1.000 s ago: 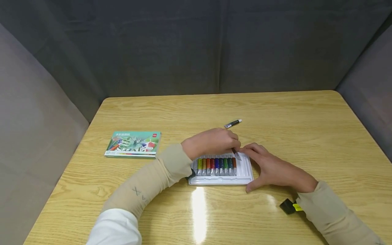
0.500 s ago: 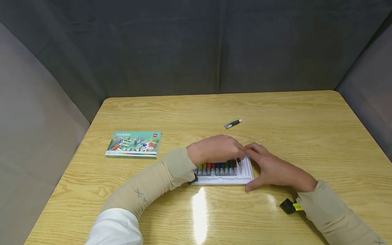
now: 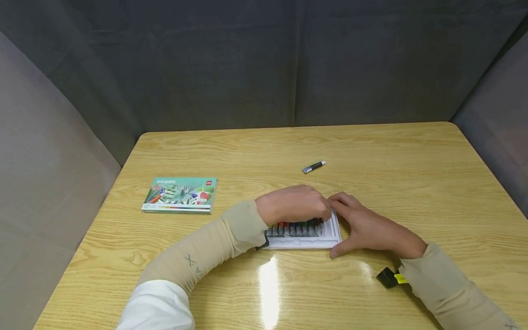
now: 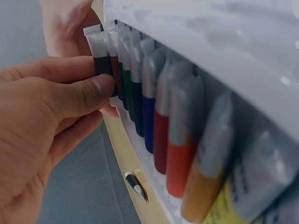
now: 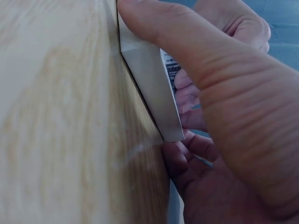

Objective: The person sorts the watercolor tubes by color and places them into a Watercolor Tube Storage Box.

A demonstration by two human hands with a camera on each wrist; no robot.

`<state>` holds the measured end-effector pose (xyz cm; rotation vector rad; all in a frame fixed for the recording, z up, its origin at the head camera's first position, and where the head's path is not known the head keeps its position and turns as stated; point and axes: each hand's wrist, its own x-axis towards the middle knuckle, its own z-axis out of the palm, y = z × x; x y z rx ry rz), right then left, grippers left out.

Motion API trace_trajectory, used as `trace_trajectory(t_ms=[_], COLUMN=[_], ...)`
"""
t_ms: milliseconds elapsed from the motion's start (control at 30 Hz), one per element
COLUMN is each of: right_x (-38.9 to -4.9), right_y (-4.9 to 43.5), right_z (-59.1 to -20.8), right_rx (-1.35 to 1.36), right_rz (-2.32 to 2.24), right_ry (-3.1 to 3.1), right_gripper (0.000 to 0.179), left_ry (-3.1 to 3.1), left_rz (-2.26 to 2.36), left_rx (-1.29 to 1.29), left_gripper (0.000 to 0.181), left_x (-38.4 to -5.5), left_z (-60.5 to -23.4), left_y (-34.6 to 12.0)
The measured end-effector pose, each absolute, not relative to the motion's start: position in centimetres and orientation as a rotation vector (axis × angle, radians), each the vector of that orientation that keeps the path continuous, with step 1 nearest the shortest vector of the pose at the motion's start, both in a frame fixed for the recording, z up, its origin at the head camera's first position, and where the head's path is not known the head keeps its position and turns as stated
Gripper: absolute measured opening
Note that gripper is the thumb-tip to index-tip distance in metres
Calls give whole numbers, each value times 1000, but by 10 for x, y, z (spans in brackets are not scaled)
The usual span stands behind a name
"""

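In the left wrist view, my left hand (image 4: 51, 112) pinches a dark paint tube (image 4: 96, 45) between thumb and fingers. It stands at the far end of a row of paint tubes (image 4: 161, 126) in several colours. They lie side by side in a white plastic tray (image 3: 305, 244), partly hidden under my left hand (image 3: 294, 203) in the head view. My right hand (image 3: 363, 229) holds the tray's right end, thumb at the near corner and fingers at the far one. In the right wrist view, the tray's white side wall (image 5: 149, 88) sits between thumb and fingers.
A loose black paint tube (image 3: 314, 167) with a white cap lies on the wooden table (image 3: 231, 156) beyond the tray. To the left is a green illustrated paint box (image 3: 180, 195). A dark curtain (image 3: 247, 68) hangs behind the table.
My left hand has moved slightly right and towards me, lowering the dark paint tube into the tray's right part beside the row. The right hand stays at the tray's end.
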<state>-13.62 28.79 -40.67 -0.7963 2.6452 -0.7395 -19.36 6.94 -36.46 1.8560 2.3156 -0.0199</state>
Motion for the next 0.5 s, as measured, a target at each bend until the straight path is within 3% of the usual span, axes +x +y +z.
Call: trace_trajectory(t_ms=[500], right_x=[-136], right_y=[287], right_z=[-407], right_rx=[-829], right_rz=[-740], right_ry=[2658], right_gripper=[116], left_ry=[2367], left_rz=[-245], left_rx=[1923], left_gripper=[25], left_x=[-188], left_z=[-365], left_y=[72])
